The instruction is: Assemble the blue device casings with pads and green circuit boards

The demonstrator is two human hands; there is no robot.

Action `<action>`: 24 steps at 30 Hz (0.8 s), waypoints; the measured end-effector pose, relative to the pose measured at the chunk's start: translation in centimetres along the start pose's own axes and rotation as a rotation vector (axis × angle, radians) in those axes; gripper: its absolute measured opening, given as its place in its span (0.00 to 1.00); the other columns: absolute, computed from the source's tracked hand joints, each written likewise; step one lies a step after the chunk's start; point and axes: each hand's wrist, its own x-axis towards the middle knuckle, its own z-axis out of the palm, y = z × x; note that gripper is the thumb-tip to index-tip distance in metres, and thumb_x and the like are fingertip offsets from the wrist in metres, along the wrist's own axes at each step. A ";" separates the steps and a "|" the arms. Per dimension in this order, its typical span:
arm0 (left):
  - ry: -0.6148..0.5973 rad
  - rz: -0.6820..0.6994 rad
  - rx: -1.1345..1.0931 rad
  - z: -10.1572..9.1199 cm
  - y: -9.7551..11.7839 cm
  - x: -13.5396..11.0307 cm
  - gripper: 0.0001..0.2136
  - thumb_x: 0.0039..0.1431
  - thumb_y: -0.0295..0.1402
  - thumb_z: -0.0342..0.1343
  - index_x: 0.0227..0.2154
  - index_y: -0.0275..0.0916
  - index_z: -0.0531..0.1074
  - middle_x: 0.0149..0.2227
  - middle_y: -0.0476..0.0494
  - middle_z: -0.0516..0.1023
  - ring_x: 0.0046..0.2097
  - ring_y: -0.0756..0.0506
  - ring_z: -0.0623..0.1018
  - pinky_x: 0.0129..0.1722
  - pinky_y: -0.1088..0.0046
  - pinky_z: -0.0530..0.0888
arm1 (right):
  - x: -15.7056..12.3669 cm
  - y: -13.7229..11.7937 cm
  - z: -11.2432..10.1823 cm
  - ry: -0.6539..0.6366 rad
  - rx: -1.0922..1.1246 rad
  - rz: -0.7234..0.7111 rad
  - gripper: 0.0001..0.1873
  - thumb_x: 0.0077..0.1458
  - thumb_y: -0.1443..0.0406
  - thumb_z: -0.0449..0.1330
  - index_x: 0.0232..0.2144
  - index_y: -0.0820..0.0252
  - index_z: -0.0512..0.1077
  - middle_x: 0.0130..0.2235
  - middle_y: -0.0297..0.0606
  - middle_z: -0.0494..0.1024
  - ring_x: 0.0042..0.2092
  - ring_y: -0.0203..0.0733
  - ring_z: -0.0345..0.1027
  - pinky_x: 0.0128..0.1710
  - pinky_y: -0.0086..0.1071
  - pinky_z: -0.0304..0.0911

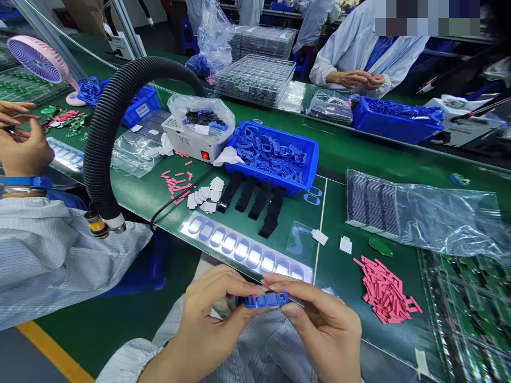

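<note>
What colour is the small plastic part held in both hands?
The plastic part is bright blue, seen best in the head view.

Both hands are held low, at 6 o'clock in view, raised in front of the torso. The left hand (211, 314) is brought in from 7 o'clock, the right hand (323, 335) from 5 o'clock, and the two are angled toward each other. The fingers are curled and the fingertips (255, 290) of each hand are pinched inward, almost meeting at the centre. The left forearm (167, 372) is bare beyond a gathered, striped sleeve cuff (147, 354). The right wrist is cut off by the lower frame edge.
</note>
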 end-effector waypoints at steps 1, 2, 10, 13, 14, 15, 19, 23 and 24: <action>0.003 -0.025 -0.013 0.0 0.0 -0.1 0.06 0.50 0.24 0.64 0.31 0.40 0.76 0.26 0.49 0.81 0.27 0.50 0.77 0.26 0.76 0.74 | 0.0 0.0 -0.2 -0.034 0.006 -0.007 0.06 0.55 0.64 0.63 0.37 0.51 0.78 0.36 0.36 0.84 0.37 0.44 0.80 0.36 0.32 0.77; 0.001 -0.049 -0.024 0.1 -0.1 -0.1 0.06 0.50 0.24 0.63 0.31 0.40 0.76 0.25 0.49 0.81 0.26 0.50 0.76 0.25 0.76 0.74 | 0.1 0.0 -0.3 -0.048 0.002 -0.026 0.07 0.56 0.65 0.62 0.37 0.51 0.78 0.36 0.36 0.84 0.36 0.43 0.80 0.36 0.31 0.77; -0.167 -0.234 0.002 -0.6 -0.2 -0.1 0.03 0.53 0.32 0.62 0.31 0.42 0.76 0.26 0.50 0.81 0.28 0.50 0.79 0.29 0.78 0.75 | 0.4 0.4 -0.9 -0.111 -0.091 0.012 0.04 0.55 0.68 0.62 0.32 0.55 0.77 0.31 0.37 0.83 0.32 0.42 0.79 0.31 0.29 0.75; -0.141 -0.273 -0.060 -0.7 -0.2 0.3 0.04 0.57 0.32 0.58 0.30 0.42 0.77 0.25 0.51 0.81 0.28 0.51 0.80 0.29 0.81 0.76 | 0.5 0.6 -1.0 -0.136 -0.107 0.009 0.05 0.54 0.69 0.62 0.33 0.54 0.77 0.32 0.35 0.83 0.33 0.40 0.79 0.33 0.27 0.75; -0.111 -0.278 -0.089 -0.6 -0.2 0.3 0.04 0.57 0.31 0.57 0.30 0.42 0.77 0.25 0.50 0.81 0.27 0.51 0.80 0.29 0.81 0.76 | 0.4 0.7 -0.9 -0.137 -0.093 0.001 0.06 0.54 0.69 0.62 0.33 0.54 0.77 0.33 0.35 0.83 0.34 0.40 0.79 0.34 0.27 0.75; -0.087 -0.282 -0.120 -0.5 -0.2 0.4 0.05 0.57 0.31 0.57 0.30 0.41 0.77 0.25 0.50 0.82 0.27 0.51 0.80 0.29 0.82 0.77 | 0.3 0.7 -0.8 -0.136 -0.079 -0.001 0.07 0.53 0.70 0.62 0.34 0.53 0.76 0.34 0.36 0.84 0.35 0.41 0.79 0.34 0.28 0.75; -0.041 -0.301 -0.210 0.0 -0.2 0.1 0.04 0.57 0.30 0.57 0.30 0.40 0.77 0.26 0.48 0.82 0.28 0.49 0.80 0.28 0.80 0.78 | -0.3 1.0 -0.6 -0.121 -0.069 0.033 0.08 0.54 0.70 0.61 0.35 0.54 0.76 0.38 0.39 0.83 0.37 0.43 0.79 0.33 0.29 0.76; -0.035 -0.305 -0.185 0.2 -0.2 -0.5 0.04 0.56 0.30 0.58 0.29 0.41 0.77 0.24 0.50 0.80 0.26 0.51 0.78 0.26 0.82 0.75 | -0.6 1.1 -0.6 -0.059 -0.051 0.008 0.07 0.53 0.71 0.62 0.33 0.54 0.76 0.36 0.39 0.84 0.36 0.44 0.79 0.34 0.31 0.76; -0.038 -0.303 -0.176 0.2 -0.2 -0.6 0.04 0.56 0.30 0.58 0.29 0.41 0.77 0.24 0.50 0.79 0.26 0.52 0.77 0.26 0.82 0.74 | -0.6 1.2 -0.7 -0.053 -0.049 0.004 0.07 0.53 0.71 0.62 0.33 0.54 0.77 0.35 0.38 0.84 0.35 0.45 0.80 0.33 0.31 0.76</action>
